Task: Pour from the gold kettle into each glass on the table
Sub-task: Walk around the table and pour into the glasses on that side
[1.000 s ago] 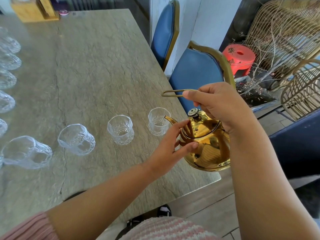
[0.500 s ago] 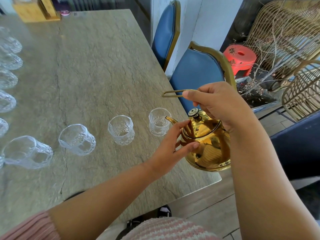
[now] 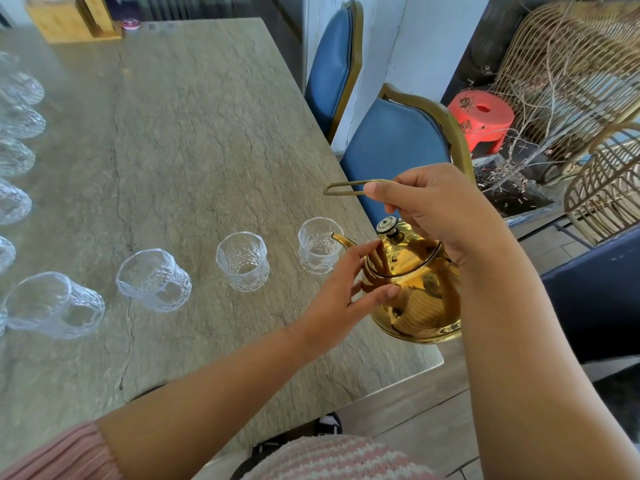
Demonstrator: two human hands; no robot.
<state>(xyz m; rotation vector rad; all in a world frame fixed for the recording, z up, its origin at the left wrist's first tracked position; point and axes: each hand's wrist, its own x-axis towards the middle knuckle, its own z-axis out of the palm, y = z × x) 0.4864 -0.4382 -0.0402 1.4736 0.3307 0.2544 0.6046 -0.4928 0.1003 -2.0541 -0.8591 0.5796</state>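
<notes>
The gold kettle [image 3: 420, 292] hangs over the table's near right corner, tilted with its thin spout over the rim of the rightmost glass [image 3: 317, 244]. My right hand [image 3: 436, 209] is closed on the wire handle above the lid. My left hand [image 3: 349, 289] rests fingers and thumb against the kettle's front, below the spout. Two more cut glasses [image 3: 242, 260] [image 3: 154, 285] stand in the same row to the left, and another [image 3: 52, 304] further left. I cannot make out a stream of liquid.
Several more glasses [image 3: 17, 126] line the stone table's [image 3: 180, 140] left edge. A wooden box [image 3: 72, 15] sits at the far end. Two blue chairs [image 3: 394, 147] stand along the right side, with a red stool [image 3: 483, 116] and wicker chairs beyond.
</notes>
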